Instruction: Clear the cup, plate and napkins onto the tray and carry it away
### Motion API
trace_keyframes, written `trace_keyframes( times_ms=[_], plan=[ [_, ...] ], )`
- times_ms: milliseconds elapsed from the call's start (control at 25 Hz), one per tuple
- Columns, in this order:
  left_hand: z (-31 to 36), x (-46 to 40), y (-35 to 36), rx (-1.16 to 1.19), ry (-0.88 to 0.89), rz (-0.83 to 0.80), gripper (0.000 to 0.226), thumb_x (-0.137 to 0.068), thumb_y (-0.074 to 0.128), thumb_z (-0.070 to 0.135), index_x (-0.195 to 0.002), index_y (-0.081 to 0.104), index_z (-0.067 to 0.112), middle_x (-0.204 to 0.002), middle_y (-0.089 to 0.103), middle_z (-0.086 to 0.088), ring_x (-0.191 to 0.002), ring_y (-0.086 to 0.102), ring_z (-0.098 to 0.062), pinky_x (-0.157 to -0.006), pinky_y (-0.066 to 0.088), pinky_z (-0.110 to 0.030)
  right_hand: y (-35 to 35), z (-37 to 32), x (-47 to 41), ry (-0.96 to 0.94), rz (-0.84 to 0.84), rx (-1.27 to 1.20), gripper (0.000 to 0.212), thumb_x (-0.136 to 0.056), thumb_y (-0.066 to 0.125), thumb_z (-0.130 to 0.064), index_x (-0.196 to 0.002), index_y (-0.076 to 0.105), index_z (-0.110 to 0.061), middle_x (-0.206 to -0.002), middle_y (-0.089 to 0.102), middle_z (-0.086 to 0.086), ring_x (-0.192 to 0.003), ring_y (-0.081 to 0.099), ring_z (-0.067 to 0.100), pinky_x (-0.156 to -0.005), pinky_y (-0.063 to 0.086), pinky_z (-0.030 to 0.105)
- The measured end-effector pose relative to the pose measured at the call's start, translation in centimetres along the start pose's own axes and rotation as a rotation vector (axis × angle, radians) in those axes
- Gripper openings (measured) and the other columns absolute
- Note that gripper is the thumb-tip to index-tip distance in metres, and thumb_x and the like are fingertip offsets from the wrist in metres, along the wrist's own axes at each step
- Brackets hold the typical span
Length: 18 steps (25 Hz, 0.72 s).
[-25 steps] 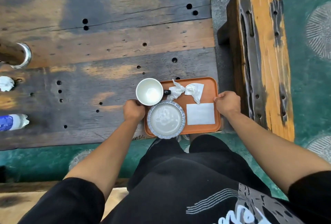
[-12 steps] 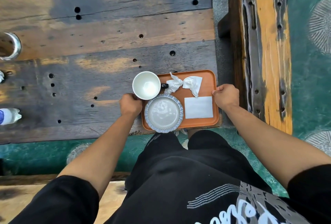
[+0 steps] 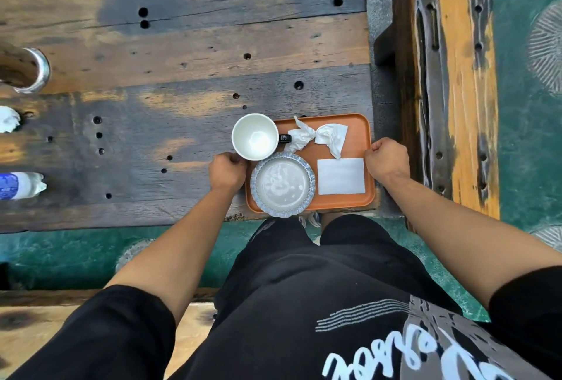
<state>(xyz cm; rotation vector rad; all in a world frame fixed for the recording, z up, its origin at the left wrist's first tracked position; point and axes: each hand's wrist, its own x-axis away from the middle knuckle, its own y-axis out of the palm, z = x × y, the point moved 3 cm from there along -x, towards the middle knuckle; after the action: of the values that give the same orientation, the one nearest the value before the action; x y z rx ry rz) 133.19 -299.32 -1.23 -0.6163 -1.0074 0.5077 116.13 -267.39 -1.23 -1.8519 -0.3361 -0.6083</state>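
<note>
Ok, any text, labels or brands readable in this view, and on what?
None reads clearly.
Shirt: large white script, cut off by the frame, illegible.
Bottle: blue label, print too blurred.
Cup handle: small white marks, too small to read.
Tray, plate, napkins: no text.

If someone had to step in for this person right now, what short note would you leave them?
Left hand and right hand: each closed in a grip on a short side of the orange plastic tray.
On the tray: white ceramic cup, round blue-rimmed plate, crumpled white napkins, flat folded white napkin.
Done: loading.
Left: carry the tray away from the dark wooden table.
</note>
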Motion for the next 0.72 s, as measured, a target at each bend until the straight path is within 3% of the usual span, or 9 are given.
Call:
trace_keyframes(
  times_ms=[160, 320, 480, 640, 720],
  plan=[
    [-0.8, 1.5, -0.6, -0.086, 0.061, -0.035, 0.025, -0.099, 0.057, 0.021, -0.110, 0.070, 0.002, -0.106, 0.074, -0.020, -0.101, 0.067, -0.040, -0.080, 0.053, -0.039, 0.1, 1.1, 1.7, -0.040, -0.027, 0.048, 0.026, -0.098, 0.058, -0.035, -0.113, 0.066, -0.015, -0.110, 0.068, 0.010, -0.092, 0.067, 0.027, -0.073, 0.054, 0.033],
    [-2.0, 2.9, -0.8, -0.149, 0.101, -0.066, 0.026, -0.098, 0.055, 0.017, -0.116, 0.067, 0.002, -0.113, 0.073, -0.020, -0.107, 0.065, -0.041, -0.083, 0.049, -0.037, 0.9, 2.9, 4.1, -0.038, -0.074, 0.112, 0.043, -0.098, 0.055, -0.047, -0.129, 0.059, -0.018, -0.125, 0.061, 0.008, -0.099, 0.068, 0.028, -0.083, 0.058, 0.040],
    [-3.4, 5.1, -0.4, -0.162, 0.106, -0.134, 0.023, -0.097, 0.054, 0.016, -0.109, 0.067, 0.002, -0.112, 0.072, -0.019, -0.106, 0.065, -0.039, -0.080, 0.047, -0.034, 1.8, 5.3, 6.3, -0.036, -0.121, 0.162, 0.046, -0.097, 0.050, -0.052, -0.121, 0.062, -0.014, -0.117, 0.064, 0.010, -0.092, 0.067, 0.027, -0.083, 0.060, 0.043],
    [-4.6, 7.3, 0.2, -0.192, 0.096, -0.151, 0.019, -0.097, 0.053, 0.017, -0.099, 0.067, 0.004, -0.103, 0.072, -0.016, -0.088, 0.060, -0.030, -0.073, 0.043, -0.031, 1.9, 6.9, 8.1, -0.056, -0.183, 0.173, 0.033, -0.096, 0.053, -0.038, -0.112, 0.066, -0.013, -0.118, 0.065, 0.013, -0.096, 0.066, 0.030, -0.090, 0.056, 0.041],
    [-5.4, 8.1, 0.8, -0.181, 0.076, -0.156, 0.018, -0.097, 0.053, 0.019, -0.093, 0.066, 0.006, -0.097, 0.071, -0.013, -0.089, 0.062, -0.031, -0.073, 0.044, -0.032, 1.9, 7.1, 8.7, -0.081, -0.202, 0.182, 0.031, -0.096, 0.052, -0.031, -0.112, 0.066, -0.009, -0.119, 0.066, 0.016, -0.104, 0.064, 0.035, -0.092, 0.052, 0.041]
  ],
)
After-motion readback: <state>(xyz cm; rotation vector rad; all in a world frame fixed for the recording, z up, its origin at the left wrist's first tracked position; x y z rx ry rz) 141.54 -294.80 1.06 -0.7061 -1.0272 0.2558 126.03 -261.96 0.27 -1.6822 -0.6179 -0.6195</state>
